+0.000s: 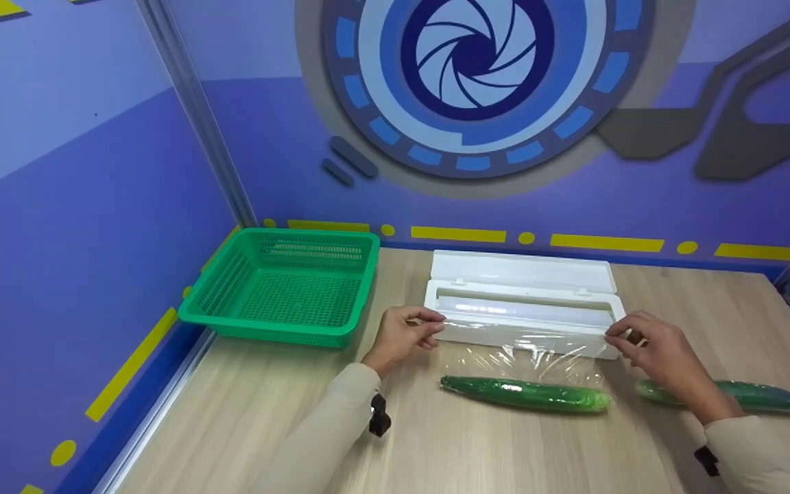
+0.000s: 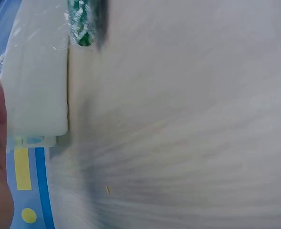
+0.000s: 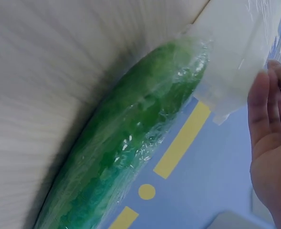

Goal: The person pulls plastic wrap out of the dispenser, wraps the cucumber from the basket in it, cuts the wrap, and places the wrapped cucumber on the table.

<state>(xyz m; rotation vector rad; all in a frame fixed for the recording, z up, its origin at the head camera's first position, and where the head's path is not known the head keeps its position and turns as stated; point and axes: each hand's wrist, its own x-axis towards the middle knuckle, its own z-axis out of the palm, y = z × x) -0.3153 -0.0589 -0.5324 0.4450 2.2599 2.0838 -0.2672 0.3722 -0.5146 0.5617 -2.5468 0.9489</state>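
Note:
A white cling film dispenser (image 1: 525, 336) stands on the table with its lid (image 1: 525, 271) raised and a film roll (image 1: 525, 310) inside. Clear cling film (image 1: 539, 346) hangs over its front and down toward a cucumber (image 1: 525, 395) lying in front. My left hand (image 1: 405, 335) pinches the film's left corner by the box's left end. At the right end, my right hand (image 1: 655, 343) pinches the other corner. A second cucumber (image 3: 126, 138), wrapped in film, lies under my right forearm, which hides part of it in the head view.
A green plastic basket (image 1: 278, 329) sits at the back left of the wooden table (image 1: 409, 439). Behind the table rises a blue printed wall (image 1: 271, 151), close to the raised lid.

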